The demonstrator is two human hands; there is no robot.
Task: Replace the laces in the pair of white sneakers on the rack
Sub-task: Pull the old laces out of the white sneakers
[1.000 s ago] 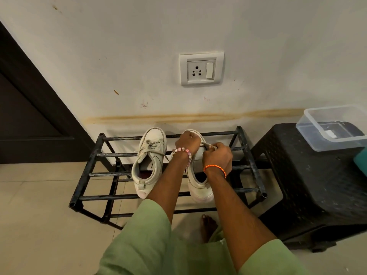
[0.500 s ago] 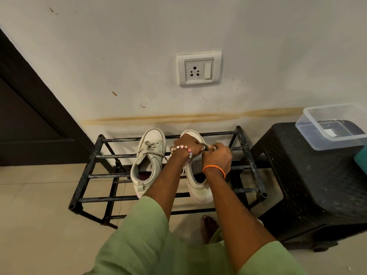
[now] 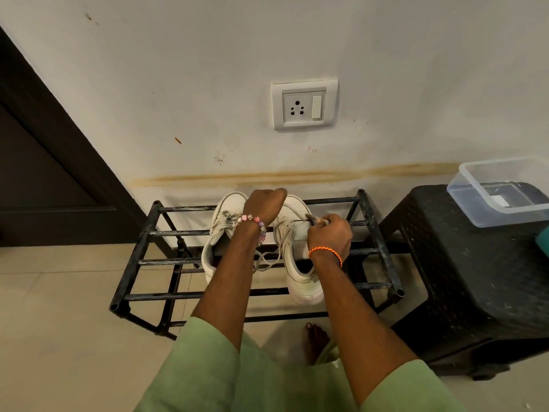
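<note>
Left hand [image 3: 265,202] fisted around grey lace [image 3: 269,257], right hand [image 3: 329,234] pinching right white leather sneaker [image 3: 297,251] on black metal rack [image 3: 374,233]; hard pull risks dragging shoe off bars.

Two sneakers [image 3: 300,272] sit side by side on the rack [image 3: 142,251], against the wall; right of it, a stool [image 3: 475,278] bearing a container [image 3: 505,191].
</note>
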